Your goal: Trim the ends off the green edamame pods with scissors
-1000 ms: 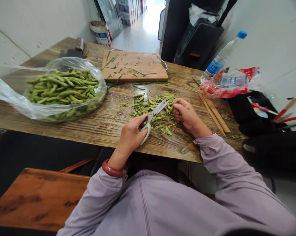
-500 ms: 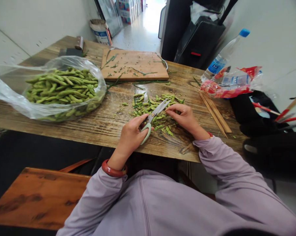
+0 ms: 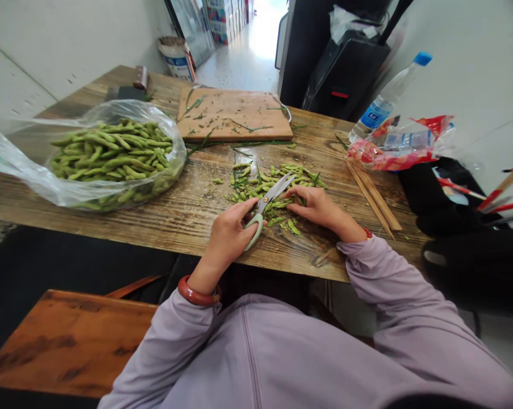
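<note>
My left hand is wrapped round the pale green handles of a pair of scissors. The metal blades are slightly parted and point up and to the right, over a scattered pile of edamame pods and trimmings. Just right of the blade tips, my right hand hovers low at the pile's edge. Its thumb and forefinger are apart, and I see nothing held between them; the other fingers are partly hidden. On the left, a clear plastic bag lies open, full of whole edamame pods.
Behind the pile sits a wooden cutting board with green scraps. A cleaver lies at the back left. To the right are wooden sticks, a water bottle, a red plastic wrapper and a black pen holder.
My right hand's thumb and forefinger have moved apart from a pinch, and the hand is slightly lower over the pile. The left hand and scissors have hardly moved.
</note>
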Action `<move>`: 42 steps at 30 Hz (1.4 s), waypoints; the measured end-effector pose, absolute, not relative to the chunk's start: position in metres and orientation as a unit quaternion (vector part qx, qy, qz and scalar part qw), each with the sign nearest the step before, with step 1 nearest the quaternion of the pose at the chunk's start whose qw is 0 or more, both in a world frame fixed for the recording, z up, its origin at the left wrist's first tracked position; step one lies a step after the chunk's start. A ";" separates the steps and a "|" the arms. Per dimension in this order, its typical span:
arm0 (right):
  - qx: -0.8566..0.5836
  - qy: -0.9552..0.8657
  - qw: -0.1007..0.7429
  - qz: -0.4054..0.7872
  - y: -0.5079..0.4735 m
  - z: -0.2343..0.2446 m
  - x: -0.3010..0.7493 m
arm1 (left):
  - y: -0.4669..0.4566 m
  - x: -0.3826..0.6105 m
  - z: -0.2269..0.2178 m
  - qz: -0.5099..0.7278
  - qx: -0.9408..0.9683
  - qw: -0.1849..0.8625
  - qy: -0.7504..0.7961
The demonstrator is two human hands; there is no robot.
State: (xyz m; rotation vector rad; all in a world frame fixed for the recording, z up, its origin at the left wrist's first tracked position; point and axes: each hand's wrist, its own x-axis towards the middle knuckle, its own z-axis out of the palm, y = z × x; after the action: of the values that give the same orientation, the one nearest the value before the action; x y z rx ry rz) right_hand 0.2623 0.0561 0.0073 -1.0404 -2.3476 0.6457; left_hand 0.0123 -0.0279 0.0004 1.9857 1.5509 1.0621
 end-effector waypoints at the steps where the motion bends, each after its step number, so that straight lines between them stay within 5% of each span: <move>1: -0.381 -0.859 0.251 0.231 0.056 0.009 0.264 | -0.028 0.012 0.001 0.379 0.711 0.203 0.556; 11: -0.412 -0.893 0.143 0.110 0.047 0.013 0.261 | -0.028 0.012 0.000 0.383 0.713 0.200 0.552; 21: -0.439 -0.755 0.390 0.292 0.058 0.013 0.259 | -0.027 0.012 -0.001 0.396 0.706 0.207 0.550; 42: -0.423 -0.674 0.442 0.413 0.052 0.018 0.257 | -0.029 0.013 0.004 0.406 0.710 0.241 0.522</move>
State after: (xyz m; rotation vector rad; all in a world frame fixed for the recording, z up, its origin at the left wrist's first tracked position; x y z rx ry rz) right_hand 0.2566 0.0517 0.0177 -1.0505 -1.6738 1.0251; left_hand 0.0126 -0.0285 0.0039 1.9419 1.4293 1.1119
